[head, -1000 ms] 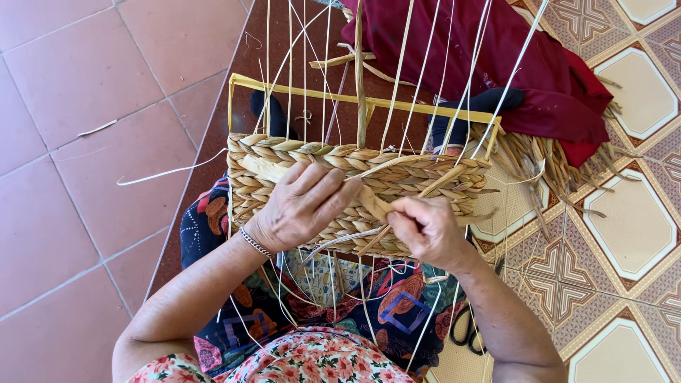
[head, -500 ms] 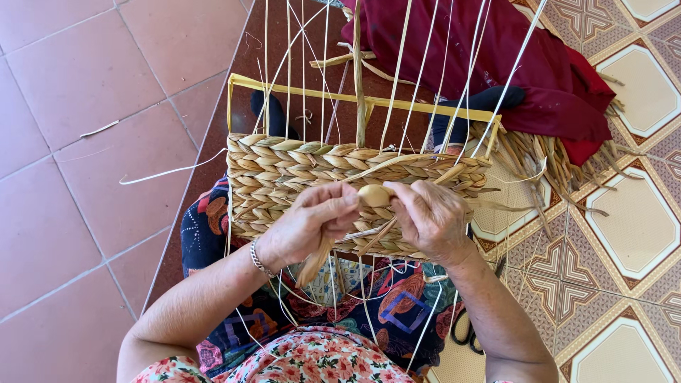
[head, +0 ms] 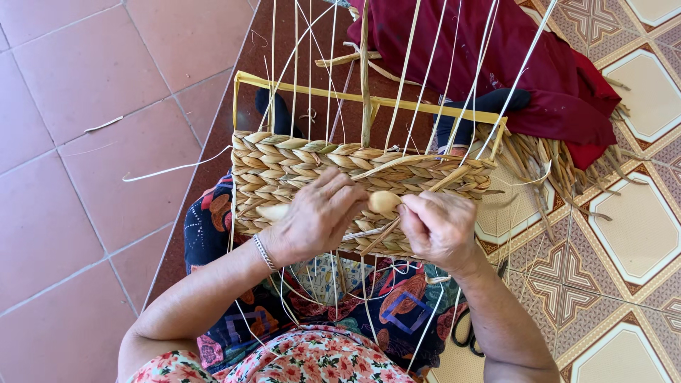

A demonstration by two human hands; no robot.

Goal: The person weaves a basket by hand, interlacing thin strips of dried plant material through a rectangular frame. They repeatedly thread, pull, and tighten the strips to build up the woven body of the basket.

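The left hand [head: 316, 223] has slid right to meet the right hand [head: 436, 227]; both now pinch the pale straw strand [head: 385, 202] against the woven straw basket [head: 284, 163], starting another row.

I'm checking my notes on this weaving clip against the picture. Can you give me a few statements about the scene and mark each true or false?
1. Both hands rest on the woven panel. True: the left hand and the right hand are on its near edge.
2. The frame around the weaving is blue. False: it is yellow.
3. A dark red cloth lies beyond the frame. True.
4. The left wrist is bare. False: it wears a bracelet.
5. Scissors lie by the right forearm. True.
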